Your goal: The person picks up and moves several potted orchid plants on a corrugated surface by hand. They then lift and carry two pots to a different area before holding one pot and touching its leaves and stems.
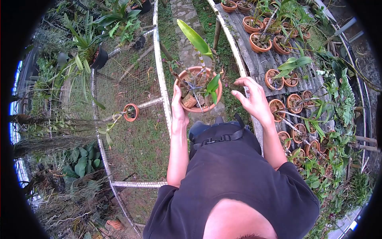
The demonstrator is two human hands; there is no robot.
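A round terracotta pot [219, 97] is held up in front of my body. Chunks of bark or wood [189, 100] lie inside it, along with thin wire-like strands. From it rises an orchid-like plant with a long, yellowish-green leaf [195, 37] and smaller green leaves [213, 85] at the right rim. My left hand [178, 107] grips the pot's left side, its fingers partly hidden by the pot. To the right of the pot, my right hand [252, 98] is apart from it, thumb and fingers spread, with nothing in them.
At the right, a corrugated grey bench [260, 67] carries several potted plants [273, 79]. On the left runs a wire-mesh rack with white edging [162, 75], where one small terracotta pot [131, 112] sits. A black hanging pot [99, 58] is farther left. A stone path [187, 24] lies ahead.
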